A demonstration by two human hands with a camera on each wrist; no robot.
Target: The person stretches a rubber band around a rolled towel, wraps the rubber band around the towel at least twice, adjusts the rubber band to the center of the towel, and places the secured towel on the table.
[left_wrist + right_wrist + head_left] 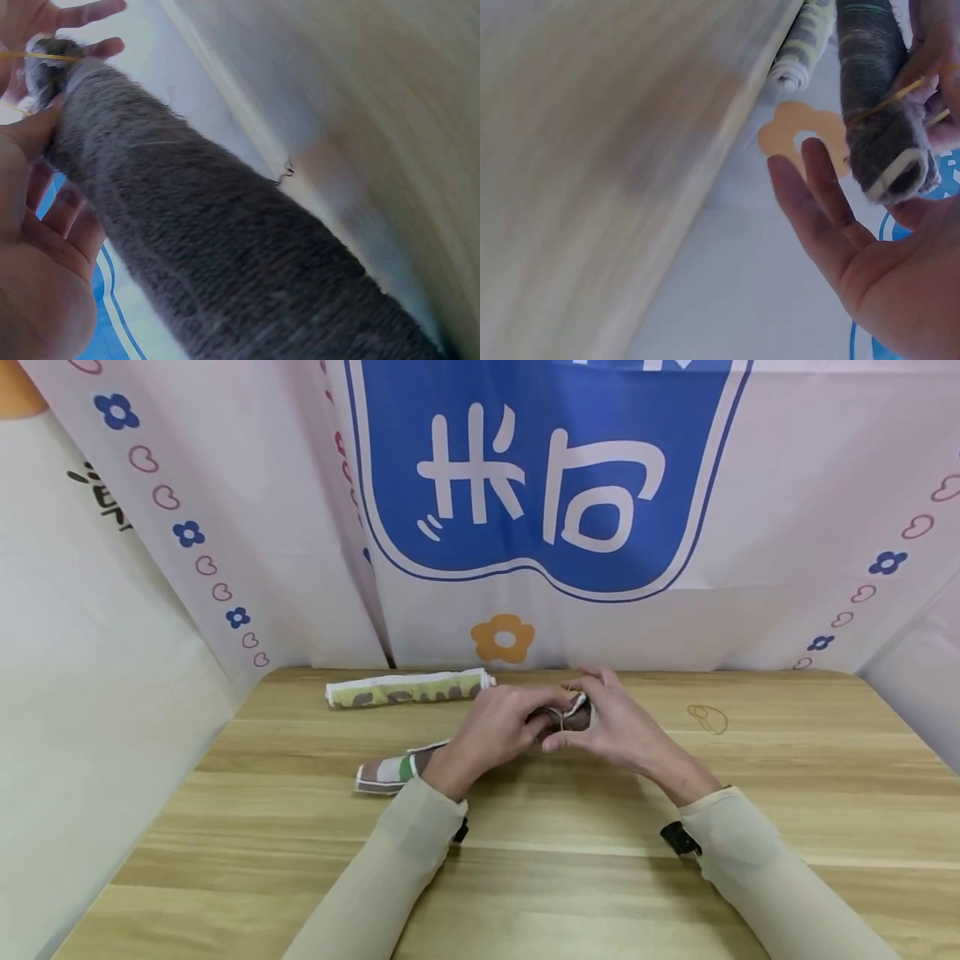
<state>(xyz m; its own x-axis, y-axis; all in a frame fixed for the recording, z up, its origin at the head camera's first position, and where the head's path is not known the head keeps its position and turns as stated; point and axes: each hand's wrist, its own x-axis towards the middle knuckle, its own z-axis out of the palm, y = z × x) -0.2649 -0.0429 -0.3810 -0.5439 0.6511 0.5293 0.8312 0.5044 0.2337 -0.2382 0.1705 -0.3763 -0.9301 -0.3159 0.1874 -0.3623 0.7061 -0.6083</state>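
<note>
A dark grey-brown rolled towel (pixel 210 217) runs beneath my left forearm, and its striped other end (pixel 387 771) lies on the table. My left hand (pixel 495 727) grips the roll near its right end, thumb pressed against the fabric in the left wrist view. Around that end my right hand (pixel 622 722) curves its thumb and some fingers, while two fingers (pixel 810 202) stretch out past it in the right wrist view. A yellow rubber band (pixel 892 100) crosses the roll near this end, with strands pulled out taut toward the left fingers.
Another rolled towel (pixel 408 689), yellow-green with grey patches, lies along the table's back edge. A loose rubber band (pixel 707 719) is on the wooden table (pixel 555 885) to the right. Behind the table hangs a printed cloth backdrop (pixel 637 639).
</note>
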